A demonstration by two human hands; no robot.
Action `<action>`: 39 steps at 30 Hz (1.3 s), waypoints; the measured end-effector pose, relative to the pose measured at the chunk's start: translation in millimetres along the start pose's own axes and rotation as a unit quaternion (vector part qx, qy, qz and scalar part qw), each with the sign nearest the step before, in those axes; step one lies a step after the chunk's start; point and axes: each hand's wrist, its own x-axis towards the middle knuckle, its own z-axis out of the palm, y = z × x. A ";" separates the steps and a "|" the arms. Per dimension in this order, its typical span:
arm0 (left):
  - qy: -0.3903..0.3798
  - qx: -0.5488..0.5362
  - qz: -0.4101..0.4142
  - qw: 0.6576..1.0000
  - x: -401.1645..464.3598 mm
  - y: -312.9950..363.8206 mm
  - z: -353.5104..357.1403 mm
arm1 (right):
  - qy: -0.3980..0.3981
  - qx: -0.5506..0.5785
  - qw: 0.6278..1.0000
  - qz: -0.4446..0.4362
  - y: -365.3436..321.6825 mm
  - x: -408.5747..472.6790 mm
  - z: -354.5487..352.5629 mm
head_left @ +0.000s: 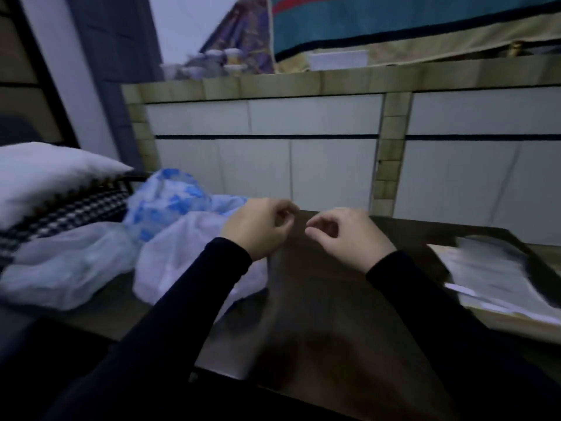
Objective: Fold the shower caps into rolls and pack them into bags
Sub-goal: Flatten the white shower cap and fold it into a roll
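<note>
Both my hands are raised over the dark table (431,235), fingers curled, thumb and forefinger pinched. My left hand (258,227) and my right hand (349,235) each pinch the top edge of a thin, clear shower cap (306,299), which hangs between them as a faint grey film down toward me. Motion blur hides its edges. To the left lies a white plastic bag (185,253), and behind it a heap of blue-patterned shower caps (170,199).
A second pale plastic bag (69,268) lies at the far left, under a white pillow (45,171) on checked cloth. A flat cardboard box (485,311) with clear packets stands at the right table edge. A tiled counter rises behind the table.
</note>
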 end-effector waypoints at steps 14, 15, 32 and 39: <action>-0.023 0.095 -0.052 0.994 -84.0 -127.8 -68.2 | -0.102 -0.026 0.972 -0.210 -41.6 20.7 84.4; -0.018 0.087 -0.056 0.994 -90.6 -130.4 -63.8 | -0.109 -0.035 0.969 -0.218 -42.2 19.9 87.3; 0.170 -0.015 0.073 0.983 -111.7 -130.1 -51.9 | 0.079 0.158 0.966 -0.190 -40.4 10.3 61.2; 0.241 -0.147 0.076 0.956 -56.5 -77.8 -70.2 | 0.119 0.271 0.953 -0.067 -35.1 6.8 18.8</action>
